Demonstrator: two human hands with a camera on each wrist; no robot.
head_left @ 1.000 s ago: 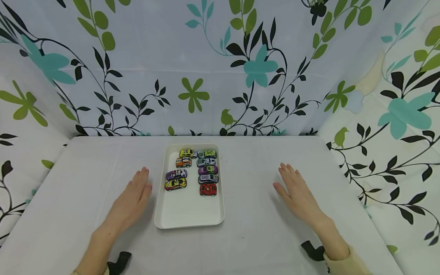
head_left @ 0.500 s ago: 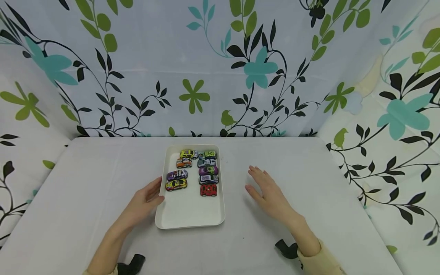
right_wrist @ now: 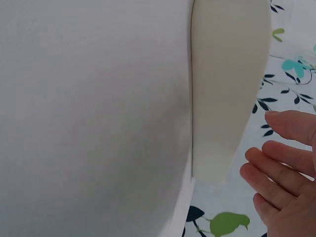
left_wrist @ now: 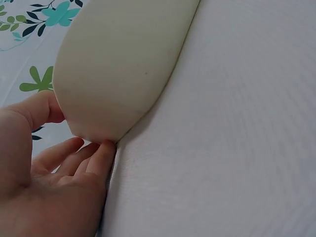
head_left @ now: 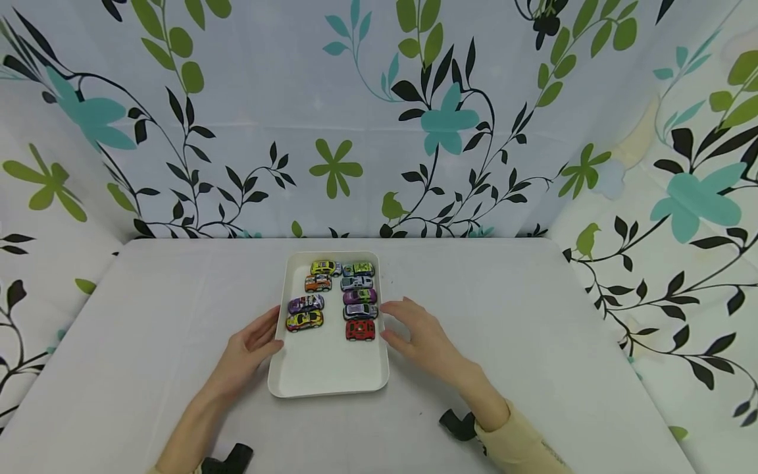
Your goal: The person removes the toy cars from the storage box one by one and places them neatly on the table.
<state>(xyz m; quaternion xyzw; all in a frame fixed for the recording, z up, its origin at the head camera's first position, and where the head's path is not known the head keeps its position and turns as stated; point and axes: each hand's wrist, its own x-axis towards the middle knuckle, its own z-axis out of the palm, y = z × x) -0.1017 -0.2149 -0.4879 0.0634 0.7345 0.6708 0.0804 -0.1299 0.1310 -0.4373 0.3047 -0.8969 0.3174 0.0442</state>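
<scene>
A white rectangular tray [head_left: 328, 385] lies on the table with toy cars in two columns in its upper part. My left hand [head_left: 249, 349] holds the tray's left rim; in the left wrist view the thumb and fingers [left_wrist: 101, 158] touch the tray's side wall. My right hand [head_left: 429, 339] is by the right rim, fingers loosely bent; in the right wrist view a gap shows between its fingers [right_wrist: 271, 173] and the tray wall. Nearest to it are a red toy car [head_left: 360, 330] and a dark striped toy car [head_left: 360, 311]. A yellow toy car [head_left: 304, 320] ends the left column.
The table [head_left: 189, 276] has a white cover. A patterned cloth [head_left: 249, 79] with leaves and flowers hangs behind it and along both sides. Black straps [head_left: 458, 424] show at the wrists.
My left hand has moved right onto the tray's left rim. My right hand has swung left from the table to beside the right rim. The tray and cars keep their arrangement.
</scene>
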